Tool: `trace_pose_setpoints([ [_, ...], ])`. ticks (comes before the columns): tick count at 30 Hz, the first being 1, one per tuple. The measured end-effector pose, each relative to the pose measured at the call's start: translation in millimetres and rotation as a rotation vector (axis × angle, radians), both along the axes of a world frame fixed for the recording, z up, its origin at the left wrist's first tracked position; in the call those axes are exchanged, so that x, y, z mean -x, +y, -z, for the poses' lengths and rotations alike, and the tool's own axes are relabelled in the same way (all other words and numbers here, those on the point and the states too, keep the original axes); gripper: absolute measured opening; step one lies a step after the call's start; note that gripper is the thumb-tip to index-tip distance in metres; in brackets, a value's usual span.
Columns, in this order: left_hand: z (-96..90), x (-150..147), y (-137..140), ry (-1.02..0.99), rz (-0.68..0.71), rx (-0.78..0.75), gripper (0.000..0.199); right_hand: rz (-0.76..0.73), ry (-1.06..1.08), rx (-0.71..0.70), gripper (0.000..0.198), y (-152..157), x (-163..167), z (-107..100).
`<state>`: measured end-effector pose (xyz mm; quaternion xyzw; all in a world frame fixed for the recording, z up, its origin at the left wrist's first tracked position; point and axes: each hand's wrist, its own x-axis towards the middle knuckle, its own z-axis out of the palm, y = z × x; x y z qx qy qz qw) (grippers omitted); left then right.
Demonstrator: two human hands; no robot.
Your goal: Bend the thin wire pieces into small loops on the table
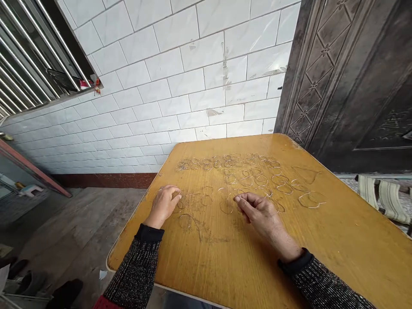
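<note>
Thin wire loops, many of them twisted into figure-eight shapes, are laid out in rough rows on the wooden table. My left hand (165,203) rests at the left end of the front row, thumb and index finger apart, right beside a small wire loop (181,205). My right hand (260,213) pinches a thin wire (227,211) between thumb and fingertips; the curled fingers partly hide it. Between my hands lies a figure-eight wire (207,196). Closer to me is a single loop with a long loose tail (189,221).
The yellow-brown table (206,266) has rounded corners and reaches the white tiled wall (180,103). More wire loops (228,161) form a back row. A dark patterned metal door (354,86) stands right, with a striped seat (386,199) below. A barred window (32,51) is upper left.
</note>
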<state>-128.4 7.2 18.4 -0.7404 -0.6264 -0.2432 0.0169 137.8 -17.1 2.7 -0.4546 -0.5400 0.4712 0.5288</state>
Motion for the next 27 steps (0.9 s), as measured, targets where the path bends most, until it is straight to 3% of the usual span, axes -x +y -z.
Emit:
trace_pose_setpoints([
  [4,11.3,1.9,2.2,0.087,0.014,0.043,0.017,0.002,-0.002,0.026,0.040,-0.9,0.8,-0.8],
  [9,12.6,-6.7,-0.4,0.001,0.108,-0.072,0.022,0.000,-0.061,0.002,0.039,-1.6,0.4,-0.1],
  [13,2.2,-11.0,-18.6,-0.174,0.274,0.071,0.016,-0.012,-0.102,-0.027,0.038,-3.2,1.1,0.7],
  [18,0.7,-19.6,-40.3,0.016,0.449,0.205,0.025,-0.031,-0.120,-0.045,0.036,-4.6,2.3,3.8],
  [23,4.4,-30.0,-50.7,0.121,0.446,0.170,0.021,-0.034,-0.100,-0.058,0.035,-3.5,1.5,6.8],
  [27,-5.2,-37.4,-51.0,-0.047,0.369,0.158,0.014,-0.050,-0.076,-0.059,0.036,-2.1,2.3,7.7],
])
